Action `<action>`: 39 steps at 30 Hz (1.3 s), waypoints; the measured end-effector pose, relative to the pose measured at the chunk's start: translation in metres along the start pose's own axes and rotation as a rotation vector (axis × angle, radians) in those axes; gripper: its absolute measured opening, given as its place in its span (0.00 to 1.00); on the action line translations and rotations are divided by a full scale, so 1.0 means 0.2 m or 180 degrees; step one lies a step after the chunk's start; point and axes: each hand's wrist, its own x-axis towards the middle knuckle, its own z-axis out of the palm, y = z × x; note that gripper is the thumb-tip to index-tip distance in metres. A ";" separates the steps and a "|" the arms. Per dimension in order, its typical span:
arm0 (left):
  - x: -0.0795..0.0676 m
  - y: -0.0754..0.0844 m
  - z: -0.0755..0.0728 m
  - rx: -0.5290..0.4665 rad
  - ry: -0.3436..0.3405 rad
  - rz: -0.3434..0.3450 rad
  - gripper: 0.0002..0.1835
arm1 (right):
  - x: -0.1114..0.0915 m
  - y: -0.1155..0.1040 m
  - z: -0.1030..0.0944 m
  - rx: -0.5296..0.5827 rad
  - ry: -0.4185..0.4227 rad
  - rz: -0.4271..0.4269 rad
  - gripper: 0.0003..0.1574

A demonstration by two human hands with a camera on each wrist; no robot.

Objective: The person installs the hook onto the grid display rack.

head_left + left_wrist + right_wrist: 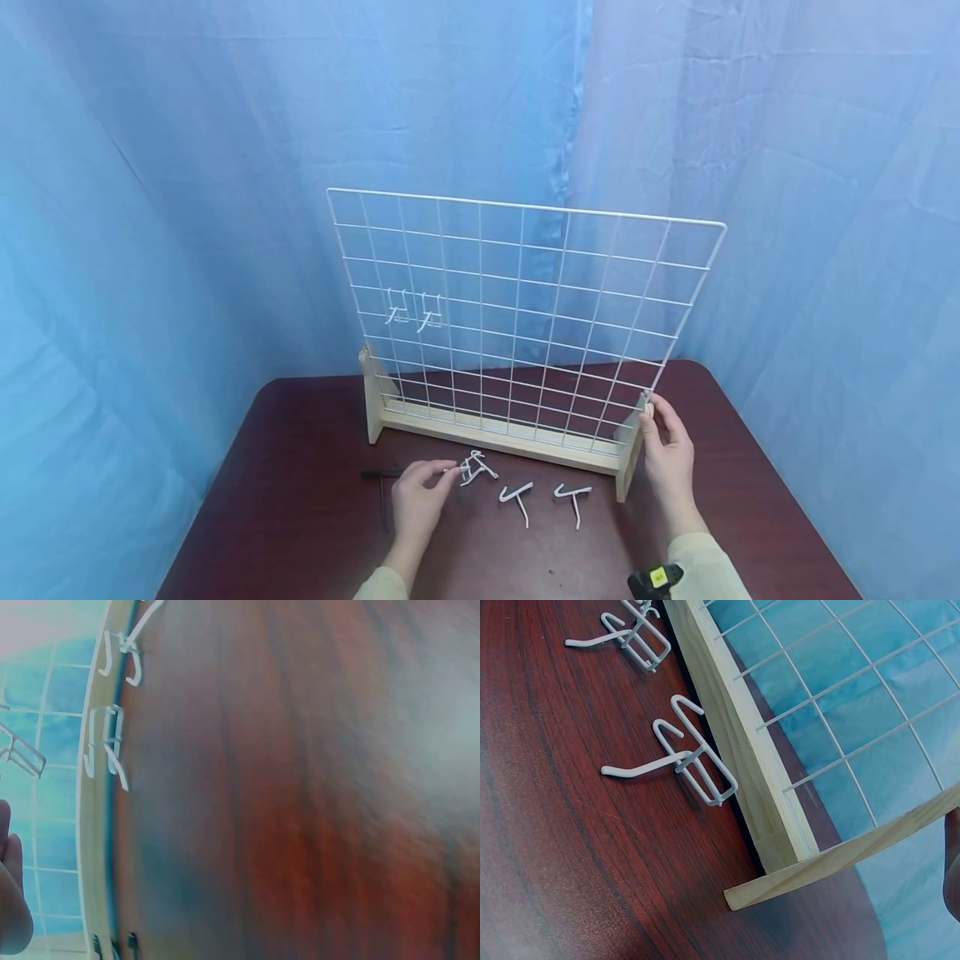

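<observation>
A white wire grid panel stands in a pale wooden base. My right hand grips the base's right end piece, near the panel's lower corner; only its edge shows in the right wrist view. My left hand pinches a white wire hook between thumb and fingertips, in front of the base. Right beside those fingertips is white hook wire; I cannot tell how many hooks it makes up. Two more white hooks lie on the table. Two hooks hang on the panel's left part.
A thin black T-shaped item lies left of the left hand, partly hidden by it. The dark red wooden table has rounded back corners. Blue curtains surround it. A black device with a yellow label is by the right sleeve.
</observation>
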 end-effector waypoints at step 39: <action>0.28 0.37 0.02 -0.0618 0.0716 0.0105 0.05 | 0.00 0.01 0.00 0.0062 0.0013 -0.0072 0.21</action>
